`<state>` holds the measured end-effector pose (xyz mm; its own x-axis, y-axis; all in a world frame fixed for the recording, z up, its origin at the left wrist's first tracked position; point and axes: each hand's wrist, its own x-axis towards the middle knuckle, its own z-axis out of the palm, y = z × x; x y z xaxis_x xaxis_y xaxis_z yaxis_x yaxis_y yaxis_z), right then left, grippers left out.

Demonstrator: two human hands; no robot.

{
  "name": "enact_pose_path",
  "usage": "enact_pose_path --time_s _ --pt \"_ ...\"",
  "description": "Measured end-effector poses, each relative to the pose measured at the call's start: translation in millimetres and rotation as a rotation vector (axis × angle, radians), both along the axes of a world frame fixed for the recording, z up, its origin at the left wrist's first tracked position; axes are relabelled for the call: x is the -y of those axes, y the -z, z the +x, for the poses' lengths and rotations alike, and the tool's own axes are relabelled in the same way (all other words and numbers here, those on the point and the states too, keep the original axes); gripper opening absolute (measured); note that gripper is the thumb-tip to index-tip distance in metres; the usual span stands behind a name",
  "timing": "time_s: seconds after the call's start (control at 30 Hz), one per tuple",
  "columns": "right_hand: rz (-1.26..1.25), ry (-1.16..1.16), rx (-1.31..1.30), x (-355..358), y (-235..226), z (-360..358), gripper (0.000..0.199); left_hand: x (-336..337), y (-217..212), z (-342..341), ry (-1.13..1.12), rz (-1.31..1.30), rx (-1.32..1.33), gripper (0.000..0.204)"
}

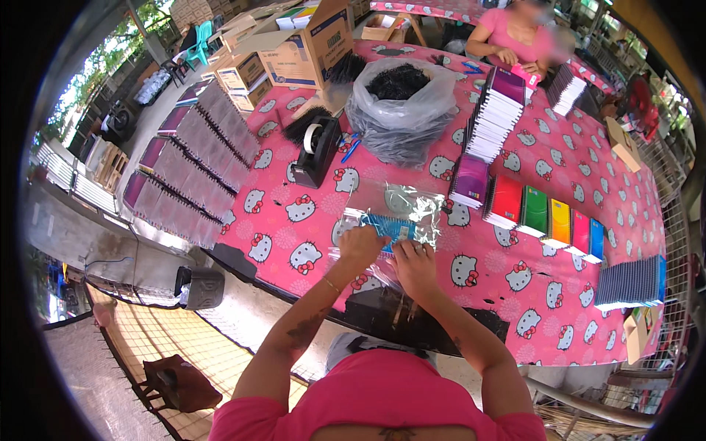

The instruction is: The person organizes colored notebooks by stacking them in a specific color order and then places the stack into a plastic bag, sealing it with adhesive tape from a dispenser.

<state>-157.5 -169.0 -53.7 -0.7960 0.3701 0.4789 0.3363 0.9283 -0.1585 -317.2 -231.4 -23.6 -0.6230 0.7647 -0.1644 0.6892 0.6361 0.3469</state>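
A small blue spiral notebook (384,223) lies in a clear plastic sleeve (419,200) on the pink tablecloth in front of me. My left hand (359,247) grips its near left part, fingers curled. At its near right corner, my right hand (416,269) has bent fingers closed on notebook and plastic. The fingertips are partly hidden, as is the notebook's near edge. Beyond the hands stands a black tape dispenser (315,163) with a roll in it, next to blue pens (351,149).
A grey plastic bag (404,132) of dark wiry pieces stands mid-table. Purple notebooks (494,121) and red (505,198), green (535,209) and other coloured stacks line the right. Wrapped notebooks (195,158) are piled left, cardboard boxes (305,55) behind. Across the table sits a person (511,37).
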Motion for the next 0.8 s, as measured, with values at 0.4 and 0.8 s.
enact_pose_path --time_s 0.4,0.8 --pt "-0.285 -0.11 0.076 -55 -13 -28 0.029 140 41 65 0.263 0.244 -0.2 0.037" --pt "-1.474 -0.242 0.339 -179 -14 -33 0.072 37 -4 23 0.482 0.776 -0.227 0.041"
